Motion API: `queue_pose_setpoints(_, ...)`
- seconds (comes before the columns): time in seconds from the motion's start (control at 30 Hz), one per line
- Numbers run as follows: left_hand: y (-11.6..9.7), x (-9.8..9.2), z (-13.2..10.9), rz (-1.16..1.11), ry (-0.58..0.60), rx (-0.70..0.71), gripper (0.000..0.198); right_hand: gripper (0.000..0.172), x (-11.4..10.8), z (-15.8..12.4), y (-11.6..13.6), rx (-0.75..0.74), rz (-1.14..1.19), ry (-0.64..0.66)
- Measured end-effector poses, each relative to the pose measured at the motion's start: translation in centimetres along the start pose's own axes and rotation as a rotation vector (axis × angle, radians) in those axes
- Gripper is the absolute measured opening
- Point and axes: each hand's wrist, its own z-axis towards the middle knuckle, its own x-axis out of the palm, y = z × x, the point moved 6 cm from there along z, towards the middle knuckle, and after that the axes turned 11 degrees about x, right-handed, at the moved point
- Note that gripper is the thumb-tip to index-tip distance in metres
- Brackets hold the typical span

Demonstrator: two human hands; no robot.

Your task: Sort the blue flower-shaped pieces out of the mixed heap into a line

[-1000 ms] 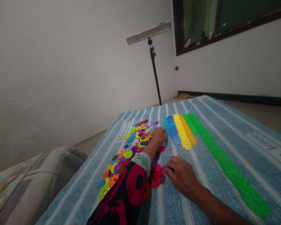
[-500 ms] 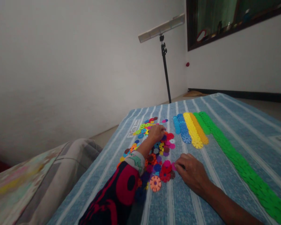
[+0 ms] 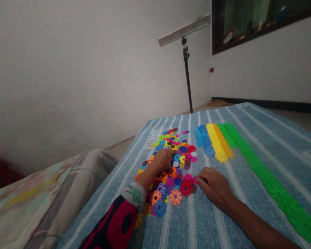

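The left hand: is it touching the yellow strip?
No, the left hand is at the scattered colorful discs, well to the left of the yellow strip.

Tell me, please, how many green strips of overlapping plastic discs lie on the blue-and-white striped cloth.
2. The short green strip lies beside the orange-yellow strip; the long green strip adjoins the short one on the right, running toward the lower-right frame edge. None seems hidden.
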Motion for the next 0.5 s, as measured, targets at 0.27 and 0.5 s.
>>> queue_pose_setpoints(0.27, 1.7, -1.0, -2.9, -0.044, -0.100, -0.035, 0.022, 0.024, 0.0, 0.0, -0.1, 0.007, 0.008, 0.015)
queue_pose_setpoints(0.5, -1.0, -1.1, -2.4, -0.001, -0.067, 0.042, 0.020, 0.024, 0.1, -0.1, -0.1, 0.013, -0.001, 0.020)
